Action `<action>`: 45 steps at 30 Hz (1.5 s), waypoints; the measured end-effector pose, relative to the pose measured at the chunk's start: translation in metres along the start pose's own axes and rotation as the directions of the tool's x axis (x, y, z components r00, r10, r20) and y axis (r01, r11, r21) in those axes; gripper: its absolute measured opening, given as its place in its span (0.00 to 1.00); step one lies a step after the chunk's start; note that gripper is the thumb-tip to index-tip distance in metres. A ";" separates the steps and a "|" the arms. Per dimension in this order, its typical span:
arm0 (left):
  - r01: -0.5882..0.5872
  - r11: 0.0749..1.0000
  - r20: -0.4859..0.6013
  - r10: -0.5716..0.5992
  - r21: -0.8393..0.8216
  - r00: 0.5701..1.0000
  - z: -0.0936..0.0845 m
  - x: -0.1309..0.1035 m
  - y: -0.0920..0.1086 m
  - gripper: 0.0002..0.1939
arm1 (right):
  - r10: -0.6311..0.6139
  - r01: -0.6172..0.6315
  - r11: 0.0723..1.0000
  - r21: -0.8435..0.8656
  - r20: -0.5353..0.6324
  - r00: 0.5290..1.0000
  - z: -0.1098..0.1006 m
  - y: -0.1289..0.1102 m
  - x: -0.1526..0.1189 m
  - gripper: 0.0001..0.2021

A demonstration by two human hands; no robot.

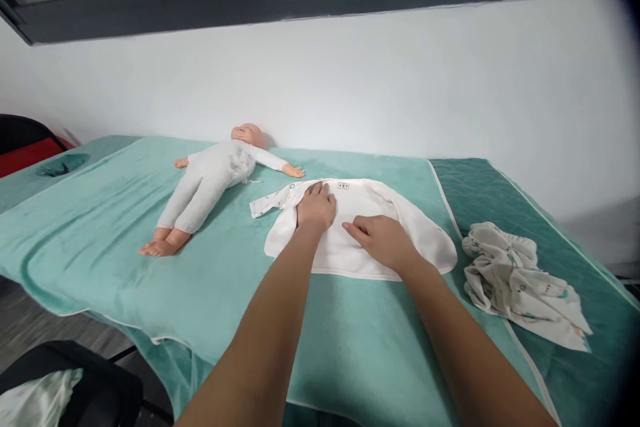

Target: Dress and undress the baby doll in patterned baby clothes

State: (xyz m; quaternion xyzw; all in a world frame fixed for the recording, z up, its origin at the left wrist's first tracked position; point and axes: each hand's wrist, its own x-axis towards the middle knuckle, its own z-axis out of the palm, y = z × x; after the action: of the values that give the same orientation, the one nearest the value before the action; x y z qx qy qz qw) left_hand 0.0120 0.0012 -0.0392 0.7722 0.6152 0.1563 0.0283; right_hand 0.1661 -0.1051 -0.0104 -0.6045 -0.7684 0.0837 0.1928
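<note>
A white baby shirt (357, 257) lies spread on the green cloth, its plain inside showing and a small label (343, 185) at the neck. One printed sleeve (270, 203) sticks out to the left. My left hand (317, 207) rests on the shirt's left part near the neck, fingers stretched out. To the right, my right hand (383, 237) is over the middle of the shirt, thumb pointing left and fingers curled under. Whether those fingers pinch any fabric is hidden. The right sleeve cannot be made out.
A baby doll (210, 177) in a white suit lies on its back at the left. A crumpled printed baby garment (520, 283) sits at the right on darker green cloth (465, 193). A white wall (350, 87) borders the table behind. A black chair (75, 380) stands front left.
</note>
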 end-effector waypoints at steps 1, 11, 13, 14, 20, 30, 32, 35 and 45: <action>-0.001 1.000 -0.001 0.001 -0.002 1.000 0.000 0.000 0.000 0.26 | 0.008 -0.008 1.000 -0.006 0.012 1.000 0.000 0.001 -0.006 0.24; -0.005 1.000 -0.012 0.004 -0.021 1.000 0.002 0.001 -0.002 0.25 | -0.106 0.086 0.989 -0.123 -0.162 0.981 0.006 0.004 -0.066 0.17; -0.010 1.000 -0.020 0.010 -0.024 1.000 0.002 0.001 -0.002 0.25 | -0.131 0.111 0.983 -0.143 -0.141 0.981 0.007 0.004 -0.072 0.14; -0.013 1.000 -0.023 0.012 -0.026 1.000 0.002 0.001 -0.002 0.25 | -0.143 0.123 0.982 -0.146 -0.134 0.981 0.007 0.004 -0.074 0.13; -0.019 0.999 -0.018 0.019 -0.040 1.000 0.003 0.002 -0.002 0.25 | -0.229 0.207 0.965 -0.160 -0.130 0.965 0.012 0.005 -0.077 0.18; -0.032 0.999 -0.050 0.030 -0.036 0.998 0.004 0.002 -0.002 0.24 | 0.235 -0.180 0.964 0.196 -0.313 0.920 -0.029 0.044 -0.033 0.19; -0.030 0.999 -0.055 0.028 -0.036 0.998 0.004 0.002 -0.002 0.23 | 0.378 -0.379 0.923 0.070 -0.352 0.856 -0.040 0.070 -0.014 0.17; -0.020 0.999 -0.059 0.018 -0.035 0.998 0.004 0.002 -0.002 0.23 | 0.581 -0.596 0.795 -0.112 -0.141 0.802 -0.046 0.105 0.000 0.25; -0.016 1.000 -0.068 0.015 -0.022 0.998 0.007 0.003 -0.003 0.23 | 0.401 -0.410 0.904 -0.117 -0.095 0.911 -0.038 0.123 -0.019 0.17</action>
State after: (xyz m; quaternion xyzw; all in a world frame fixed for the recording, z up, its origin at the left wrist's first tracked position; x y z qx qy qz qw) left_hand 0.0118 0.0061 -0.0455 0.7709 0.6080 0.1893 0.0148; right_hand 0.2957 -0.0963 -0.0238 -0.7652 -0.6226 0.0492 0.1562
